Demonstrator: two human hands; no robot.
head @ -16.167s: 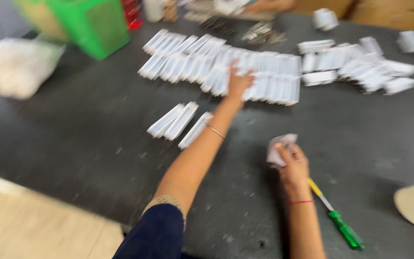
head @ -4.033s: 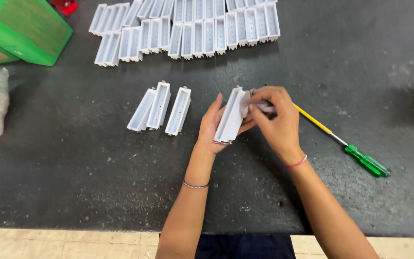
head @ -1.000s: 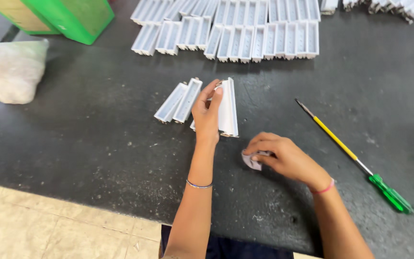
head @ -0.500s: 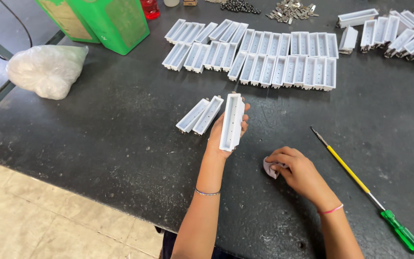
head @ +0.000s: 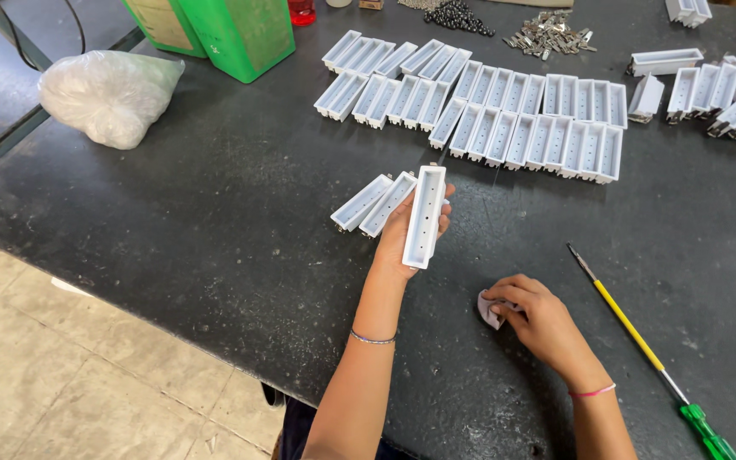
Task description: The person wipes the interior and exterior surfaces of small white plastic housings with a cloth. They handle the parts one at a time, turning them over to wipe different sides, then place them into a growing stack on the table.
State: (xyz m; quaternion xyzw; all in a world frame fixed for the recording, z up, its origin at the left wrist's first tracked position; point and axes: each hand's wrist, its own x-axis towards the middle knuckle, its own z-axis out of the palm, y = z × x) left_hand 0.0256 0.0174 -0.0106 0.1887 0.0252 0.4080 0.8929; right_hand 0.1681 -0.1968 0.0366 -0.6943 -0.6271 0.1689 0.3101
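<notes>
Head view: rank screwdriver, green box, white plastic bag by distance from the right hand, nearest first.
From the right hand, which rests on a small cloth:
1. Screwdriver, yellow shaft and green handle, just to its right on the table.
2. White plastic bag, far left near the table edge.
3. Green box, top left at the back, roughly as far as the bag; too close to call.

Bare forearms, thin silver bracelet on left wrist, pink band on right

Single head-worn view, looking steeply down and forward, near, over dark worktable, floor at left
</notes>
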